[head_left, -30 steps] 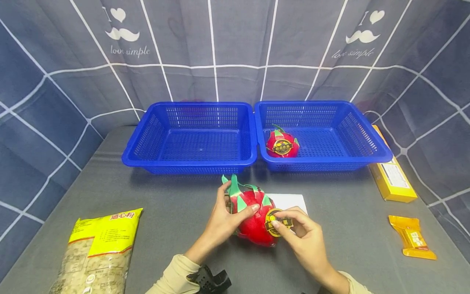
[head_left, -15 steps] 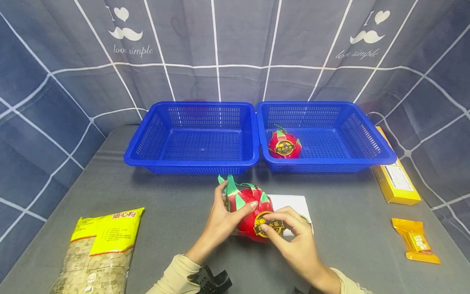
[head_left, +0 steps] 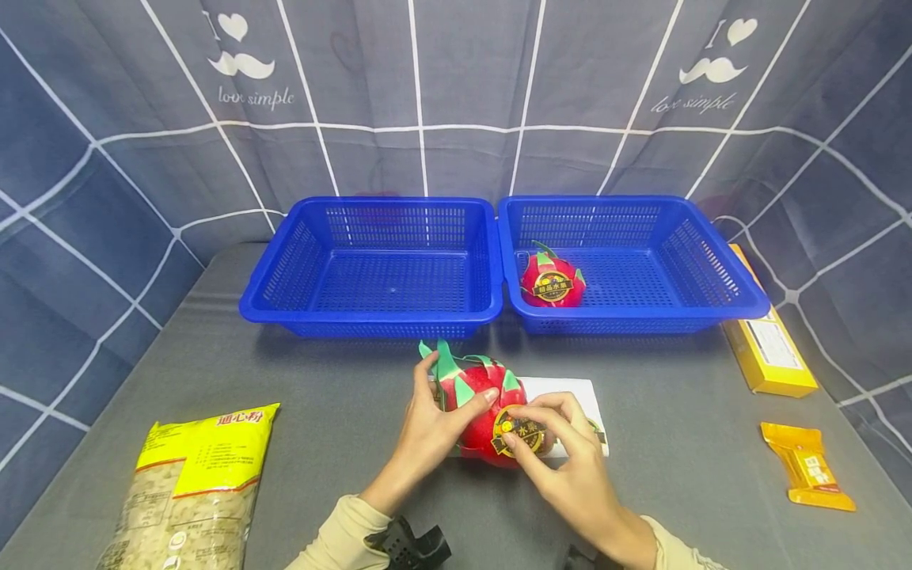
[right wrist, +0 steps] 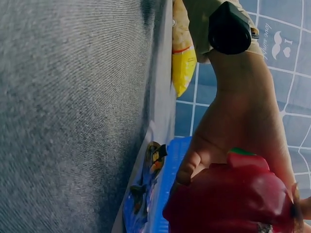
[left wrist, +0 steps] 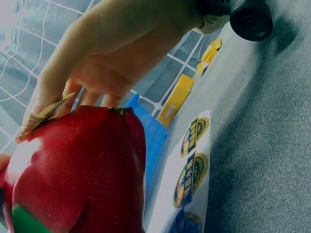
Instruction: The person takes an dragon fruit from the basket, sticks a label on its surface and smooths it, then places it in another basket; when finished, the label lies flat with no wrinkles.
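Note:
In the head view a red dragon fruit (head_left: 472,439) with green tips is held above the grey table. My left hand (head_left: 427,435) grips its left side, thumb across the front. A round black-and-gold sticker (head_left: 529,432) lies against the fruit's right front. Thumb and index finger of my right hand (head_left: 580,463) pinch this sticker at the fruit. One edge of the sticker (left wrist: 46,115) stands off the red skin in the left wrist view. Under the fruit lies a white sticker sheet (left wrist: 165,194) bearing several similar stickers.
Two blue baskets stand behind, the left basket (head_left: 370,317) and the right basket (head_left: 641,311); the right one holds another stickered dragon fruit (head_left: 552,273). A pasta bag (head_left: 207,475) lies left. To the right are a yellow box (head_left: 773,352) and an orange packet (head_left: 808,467).
My right hand and the sticker have shifted slightly left against the fruit, which also moved a little left. The white sheet shows more. My left hand keeps its grip.

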Motion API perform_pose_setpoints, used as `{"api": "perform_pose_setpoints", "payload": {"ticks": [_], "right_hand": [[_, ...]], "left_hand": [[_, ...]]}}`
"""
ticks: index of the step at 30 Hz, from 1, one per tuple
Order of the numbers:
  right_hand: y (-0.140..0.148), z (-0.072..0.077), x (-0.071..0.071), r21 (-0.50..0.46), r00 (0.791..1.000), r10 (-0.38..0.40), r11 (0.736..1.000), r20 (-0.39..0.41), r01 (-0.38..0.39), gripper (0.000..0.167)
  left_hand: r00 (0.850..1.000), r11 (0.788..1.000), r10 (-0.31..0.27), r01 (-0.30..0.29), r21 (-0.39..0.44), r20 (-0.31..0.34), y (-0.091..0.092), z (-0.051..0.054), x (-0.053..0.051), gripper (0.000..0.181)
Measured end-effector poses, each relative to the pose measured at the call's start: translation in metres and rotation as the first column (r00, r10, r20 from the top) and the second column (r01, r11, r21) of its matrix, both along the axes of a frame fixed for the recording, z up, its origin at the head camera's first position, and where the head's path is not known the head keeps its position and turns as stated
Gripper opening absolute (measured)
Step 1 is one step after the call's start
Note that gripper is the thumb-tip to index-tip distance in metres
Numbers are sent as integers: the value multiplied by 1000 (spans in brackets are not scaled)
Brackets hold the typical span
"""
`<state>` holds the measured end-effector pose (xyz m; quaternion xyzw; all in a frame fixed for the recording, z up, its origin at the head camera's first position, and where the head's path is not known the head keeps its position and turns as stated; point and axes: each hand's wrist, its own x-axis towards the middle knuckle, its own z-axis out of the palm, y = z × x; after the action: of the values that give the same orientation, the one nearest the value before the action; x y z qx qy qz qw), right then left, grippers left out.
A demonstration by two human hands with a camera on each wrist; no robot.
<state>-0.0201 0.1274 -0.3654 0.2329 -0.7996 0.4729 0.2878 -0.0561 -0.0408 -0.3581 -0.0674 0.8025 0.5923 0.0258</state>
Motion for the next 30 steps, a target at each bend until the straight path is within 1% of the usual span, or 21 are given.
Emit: {"api": "perform_pose_setpoints", "payload": {"ticks": [3,6,8,10,12,14,16,19,21,24,27,30], "right_hand": [[0,0,1,17,1000,-6,1000,21,6,41],[0,0,2,0,998,-6,1000,60,6,48],[-1,-1,2,-44,992,10,999,123,-5,56],[-2,-2,3,-108,977,42,994,209,-20,62],[-3,-4,3,-180,949,83,983,303,-29,64],[-3,-6,2,-250,915,127,968,383,-30,63],[-4,-7,1,-305,880,168,952,445,-28,60],[-3,-8,-2,-346,828,208,938,521,-18,57],[-2,-8,-3,-361,794,236,932,560,-23,56],[-2,-10,-3,-382,751,270,924,603,-25,54],[-2,-11,-2,-415,722,296,910,625,-13,53],[-3,-11,-2,-469,696,330,883,637,11,53]], "left_hand": [[1000,1000,3,-3,24,0,1,-1,0,87],[1000,997,14,-14,71,-13,2,-1,0,86],[999,994,24,-21,107,-25,3,-2,1,86],[999,989,36,-31,143,-35,5,-3,1,85],[999,985,44,-38,169,-32,6,-4,3,85],[998,980,49,-44,193,-24,8,-6,4,85],[999,975,50,-45,219,-19,10,-7,5,85],[998,963,46,-34,268,-36,13,-11,7,84],[997,953,41,-22,301,-58,15,-13,8,84],[995,945,42,-9,328,-93,18,-15,10,84],[992,946,52,-13,324,-111,20,-17,12,85],[992,951,60,-22,308,-113,21,-18,13,86]]}}
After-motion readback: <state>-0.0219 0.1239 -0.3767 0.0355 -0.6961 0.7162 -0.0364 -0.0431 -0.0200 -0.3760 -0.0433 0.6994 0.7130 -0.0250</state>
